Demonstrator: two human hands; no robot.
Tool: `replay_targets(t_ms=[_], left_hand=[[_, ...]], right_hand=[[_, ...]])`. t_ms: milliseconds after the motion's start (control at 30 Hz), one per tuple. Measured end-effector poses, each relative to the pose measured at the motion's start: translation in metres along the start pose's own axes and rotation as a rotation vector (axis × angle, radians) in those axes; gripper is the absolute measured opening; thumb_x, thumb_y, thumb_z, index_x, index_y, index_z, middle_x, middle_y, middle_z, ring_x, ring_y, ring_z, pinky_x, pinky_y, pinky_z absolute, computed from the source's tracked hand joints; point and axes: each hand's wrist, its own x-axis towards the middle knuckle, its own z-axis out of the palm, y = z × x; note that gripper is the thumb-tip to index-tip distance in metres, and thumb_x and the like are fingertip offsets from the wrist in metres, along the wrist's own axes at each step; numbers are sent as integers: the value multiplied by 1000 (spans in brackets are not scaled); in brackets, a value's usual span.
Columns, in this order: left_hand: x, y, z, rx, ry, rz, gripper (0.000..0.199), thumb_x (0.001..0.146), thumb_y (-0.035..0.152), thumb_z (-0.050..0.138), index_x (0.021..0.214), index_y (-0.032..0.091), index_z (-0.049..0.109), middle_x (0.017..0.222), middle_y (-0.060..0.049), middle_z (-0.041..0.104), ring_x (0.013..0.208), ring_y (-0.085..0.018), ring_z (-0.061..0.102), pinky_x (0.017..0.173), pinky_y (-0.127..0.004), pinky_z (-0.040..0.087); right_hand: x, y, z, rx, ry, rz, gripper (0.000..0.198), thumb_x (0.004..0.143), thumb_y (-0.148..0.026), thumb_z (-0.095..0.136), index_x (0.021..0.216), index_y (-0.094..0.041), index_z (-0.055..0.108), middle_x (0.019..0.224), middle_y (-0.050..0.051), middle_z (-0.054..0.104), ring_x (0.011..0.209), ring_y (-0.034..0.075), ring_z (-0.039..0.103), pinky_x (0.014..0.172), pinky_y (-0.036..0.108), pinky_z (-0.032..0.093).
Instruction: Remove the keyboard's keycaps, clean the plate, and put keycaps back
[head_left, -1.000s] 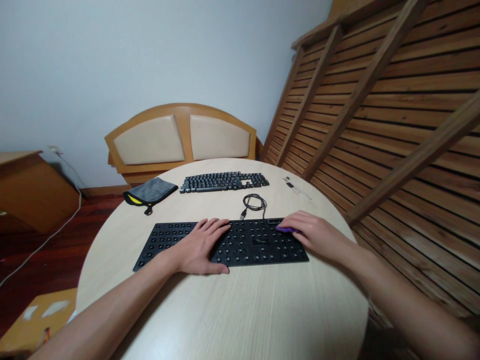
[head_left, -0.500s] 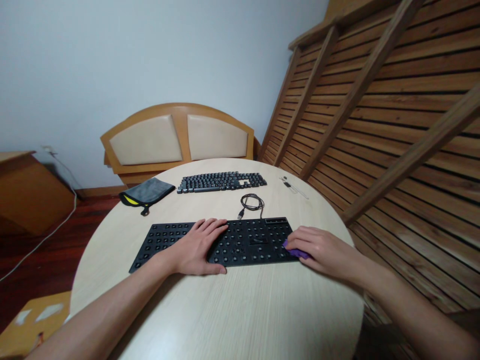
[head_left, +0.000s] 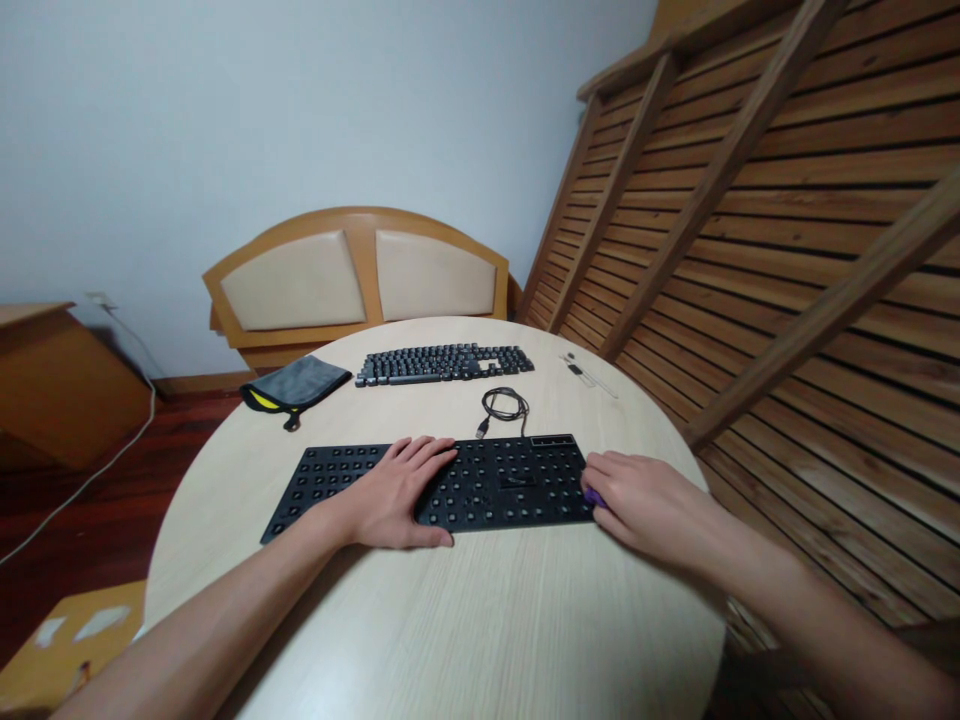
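One black rectangular keyboard base [head_left: 487, 490] on one round pale wood-grain table [head_left: 480, 620]. Left hand [head_left: 401, 495] across its middle, thumb spread from fingers. Right hand [head_left: 630, 490] at its right end, fingers clamped on one purple wad [head_left: 595, 497], probably cloth. Beyond the base: one black-keycap array [head_left: 420, 365], one coiled black cable [head_left: 506, 415], one folded grey cloth [head_left: 304, 383].
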Motion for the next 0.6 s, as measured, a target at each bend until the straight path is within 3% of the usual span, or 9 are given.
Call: replay_targets(t_ms=[67, 200, 367, 600], left_hand=[[0, -1, 1, -15, 14, 7, 103, 74, 79, 63, 153, 22, 32, 159, -16, 34, 143, -42, 32, 117, -64, 21], [0, 0, 1, -18, 21, 10, 103, 74, 79, 63, 153, 22, 31, 158, -16, 35, 143, -42, 32, 117, -64, 22], [1, 1, -1, -20, 8, 13, 103, 73, 79, 63, 153, 21, 32, 158, -17, 34, 143, -42, 33, 117, -65, 22], [1, 2, -1, -14, 12, 8, 103, 73, 78, 64, 153, 21, 32, 158, -17, 35, 143, -41, 33, 117, -64, 22]], right_hand=[[2, 1, -3, 37, 17, 35, 15, 83, -11, 51, 84, -17, 65, 87, 8, 67, 81, 24, 64, 73, 35, 49], [1, 6, -7, 198, -36, -77, 24, 81, -8, 50, 92, -20, 67, 93, 5, 69, 87, 21, 65, 77, 30, 48], [8, 9, -12, 43, -53, 100, 17, 81, -11, 52, 81, -17, 68, 82, 7, 69, 75, 23, 66, 67, 32, 46], [42, -39, -5, 215, 115, -215, 26, 91, -9, 51, 108, -20, 69, 103, 6, 70, 94, 21, 65, 83, 34, 50]])
